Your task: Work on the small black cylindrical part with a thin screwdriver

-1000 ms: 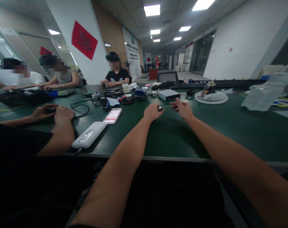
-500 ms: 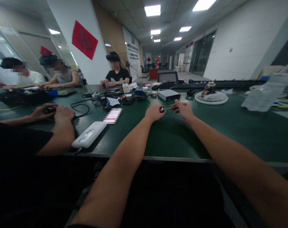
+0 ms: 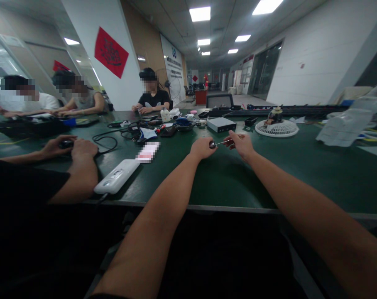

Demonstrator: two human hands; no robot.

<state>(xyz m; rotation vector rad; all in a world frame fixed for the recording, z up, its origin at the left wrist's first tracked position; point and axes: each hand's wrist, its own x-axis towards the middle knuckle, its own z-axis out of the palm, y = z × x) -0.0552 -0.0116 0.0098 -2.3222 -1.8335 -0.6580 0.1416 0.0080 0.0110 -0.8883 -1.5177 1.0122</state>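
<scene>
Flat white light falls from ceiling panels (image 3: 200, 14) well ahead of the fingers (image 3: 235, 139), leaving only a soft shadow below them on the dark table (image 3: 316, 174). Nearer the camera than the fingers, the picture sinks to near-black. Walls (image 3: 325, 54) beyond the fingers bow and slant toward the frame's edges, and small items around the fingers look slightly soft.

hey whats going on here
A person at a green-topped workbench holds a small dark object in the left hand and a thin screwdriver in the right hand, its tip reaching the object. Nearby, a co-worker's hands hold a small dark item. Further along, other people sit at the table, among black cables, a grey metal box and a round white grille.
</scene>
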